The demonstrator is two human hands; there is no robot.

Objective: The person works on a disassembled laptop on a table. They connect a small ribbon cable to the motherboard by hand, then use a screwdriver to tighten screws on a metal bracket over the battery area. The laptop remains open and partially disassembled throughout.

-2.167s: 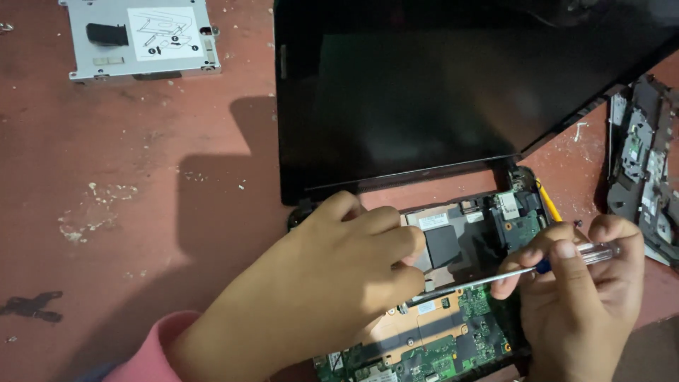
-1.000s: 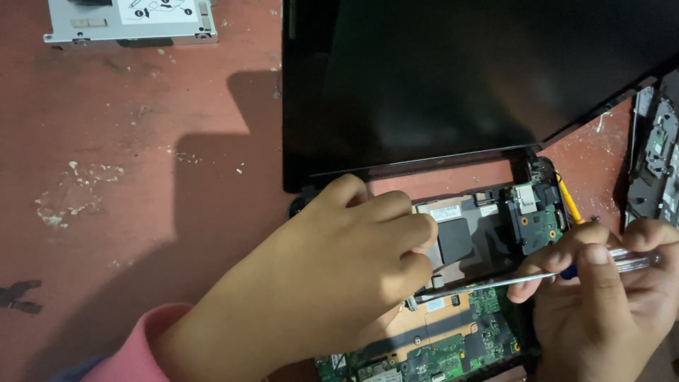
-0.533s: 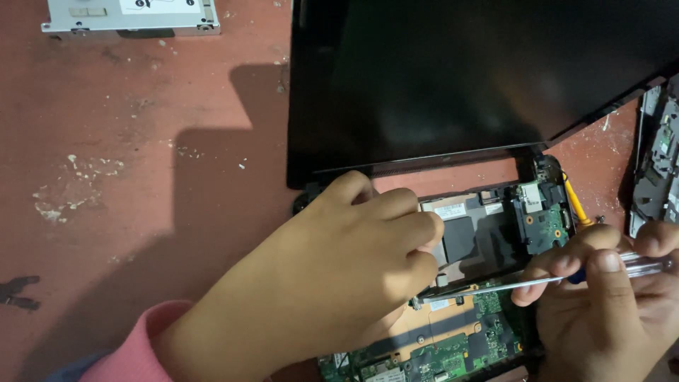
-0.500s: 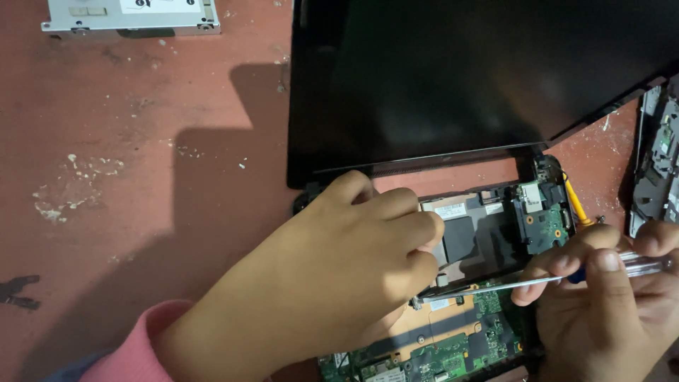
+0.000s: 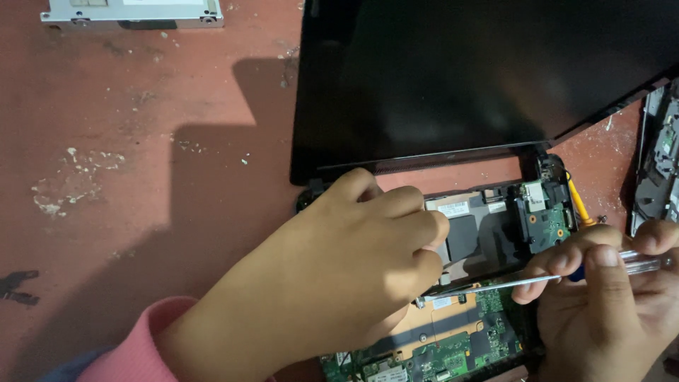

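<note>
An opened laptop lies on a red floor, its black screen (image 5: 481, 71) folded back and its green circuit board (image 5: 453, 346) bare. My left hand (image 5: 346, 262), with a pink sleeve, rests flat on the laptop's base and covers its left part, fingers curled against a grey plate (image 5: 474, 230). My right hand (image 5: 615, 297) grips a screwdriver (image 5: 495, 284) with a clear handle. Its thin metal shaft lies nearly level and points left, the tip meeting the board just under my left fingers.
A grey metal drive bracket (image 5: 131, 13) lies at the top left edge. Another dismantled part with circuit boards (image 5: 658, 163) sits at the right edge. A yellow stick-like tool (image 5: 578, 201) lies beside the laptop's right hinge. White specks dot the floor (image 5: 71, 184).
The view has shifted, so the laptop sits further right and lower in frame. Both hands stay in the same pose, with the screwdriver tip at the same spot on the board.
</note>
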